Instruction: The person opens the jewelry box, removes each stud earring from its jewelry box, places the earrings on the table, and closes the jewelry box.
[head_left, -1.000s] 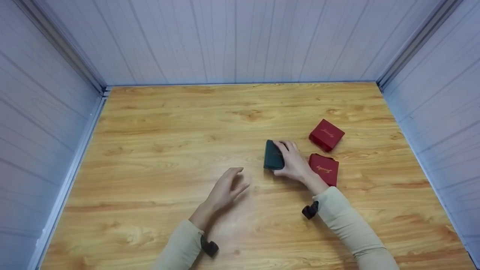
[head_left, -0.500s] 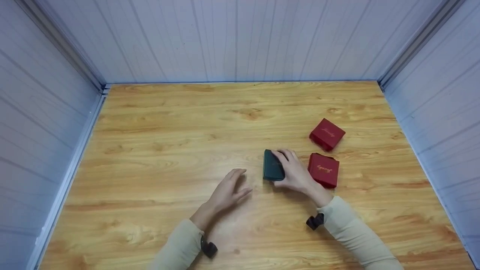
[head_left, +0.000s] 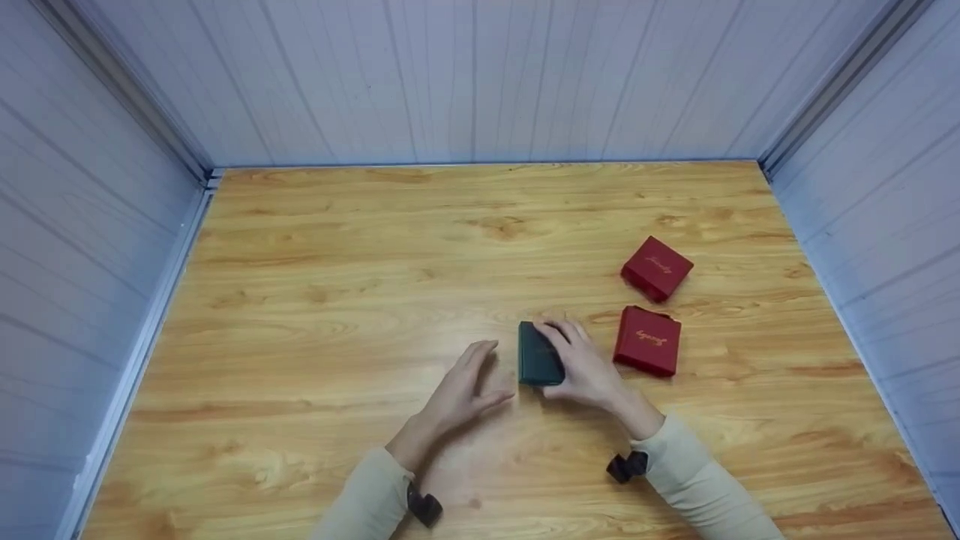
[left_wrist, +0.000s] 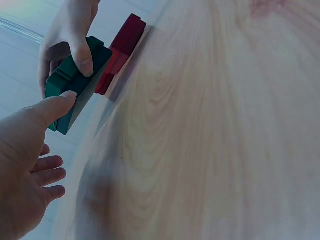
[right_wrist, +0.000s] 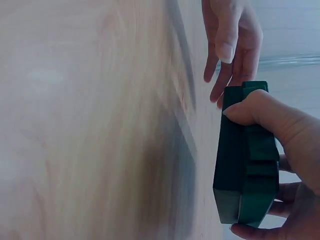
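A dark green jewelry box (head_left: 538, 358) is held above the wooden tabletop by my right hand (head_left: 589, 373), thumb on its near side and fingers over the far side. In the right wrist view the green box (right_wrist: 245, 160) shows a bow-like band along one side, and a shadow falls under it. My left hand (head_left: 461, 394) is just left of the box, fingers apart and relaxed, holding nothing. In the head view a small gap separates it from the box. Two red jewelry boxes with gold script lie to the right: the nearer red box (head_left: 648, 341) and the farther red box (head_left: 657, 268).
The wooden tabletop (head_left: 337, 300) is bounded by a pale back panel (head_left: 472, 82), a left panel (head_left: 82, 247) and a right panel (head_left: 877, 225). A dark wrist camera (head_left: 425, 508) sits on the left sleeve, another wrist camera (head_left: 627, 466) on the right.
My right hand has drawn the green box toward me and slightly left. My left hand has shifted a little to the right, narrowing the gap between them. The red boxes lie as before.
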